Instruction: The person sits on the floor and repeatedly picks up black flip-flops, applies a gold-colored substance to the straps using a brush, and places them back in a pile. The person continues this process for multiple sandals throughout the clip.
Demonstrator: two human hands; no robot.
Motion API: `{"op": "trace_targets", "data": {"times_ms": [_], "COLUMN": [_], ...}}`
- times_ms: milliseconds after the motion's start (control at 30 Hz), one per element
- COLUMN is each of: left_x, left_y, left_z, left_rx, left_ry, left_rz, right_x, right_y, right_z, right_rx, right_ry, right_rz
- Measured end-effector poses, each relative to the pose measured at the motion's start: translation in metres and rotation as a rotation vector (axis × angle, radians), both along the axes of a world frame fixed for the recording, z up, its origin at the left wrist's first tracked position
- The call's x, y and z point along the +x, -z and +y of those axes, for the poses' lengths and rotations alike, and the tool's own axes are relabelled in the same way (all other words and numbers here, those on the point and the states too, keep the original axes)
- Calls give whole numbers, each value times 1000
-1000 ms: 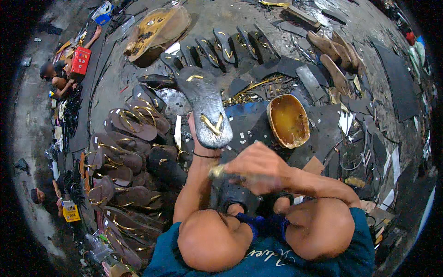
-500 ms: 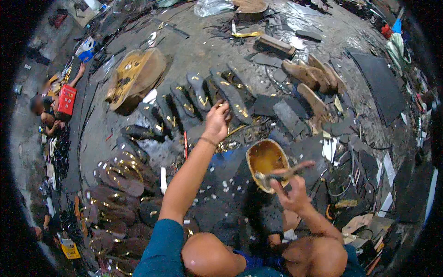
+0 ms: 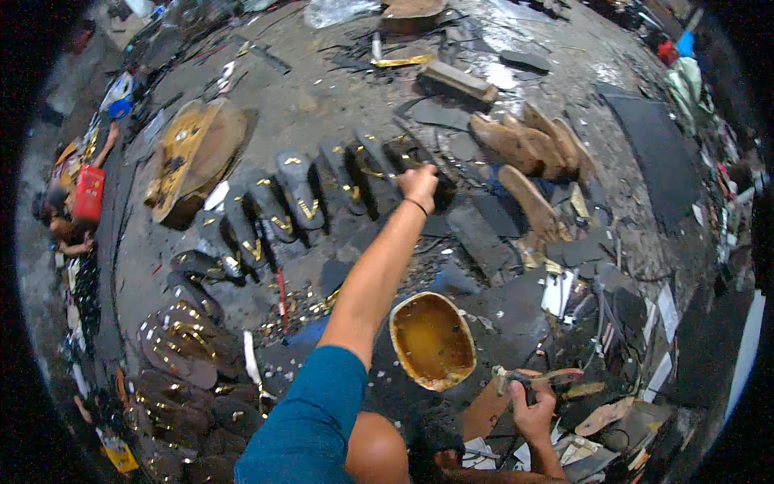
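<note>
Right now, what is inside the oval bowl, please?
Inside the bowl is a shiny yellow-brown substance. It covers the bottom, which cannot be seen. The brush is outside, in the right hand.

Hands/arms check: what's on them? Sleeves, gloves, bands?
Left hand: ungloved, thin dark band round the wrist; short plain teal fabric sleeve on that arm, forearm uncovered.
Right hand: ungloved, no band visible; its sleeve is out of view.
No cables or markings visible on either.
</note>
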State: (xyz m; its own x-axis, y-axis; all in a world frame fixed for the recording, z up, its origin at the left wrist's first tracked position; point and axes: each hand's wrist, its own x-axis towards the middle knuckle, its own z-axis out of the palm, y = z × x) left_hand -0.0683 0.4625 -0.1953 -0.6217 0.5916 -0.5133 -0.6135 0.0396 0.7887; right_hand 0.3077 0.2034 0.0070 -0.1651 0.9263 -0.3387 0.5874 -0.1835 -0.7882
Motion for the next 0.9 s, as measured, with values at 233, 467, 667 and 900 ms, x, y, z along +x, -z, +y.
{"op": "trace_targets", "data": {"times_ms": [233, 467, 667, 900], "left_x": [1, -114, -102, -130], "left_y": [-145, -105, -167, -199], "left_z": [-263, -484, -547, -630], "left_rx": [73, -183, -1066, -1653], "left_ry": [260, -438, -599, -365], "left_rz": [415, 472, 1542, 1601], "right_x": [-71, -121, -104, -82], "right_y": [-1, 26, 30, 39], "right_z": [25, -7, -18, -22], "right_rx": [32, -68, 95, 305], "right_ry": [-216, -559, -452, -411], "right_rz": [161, 308, 240, 135]}}
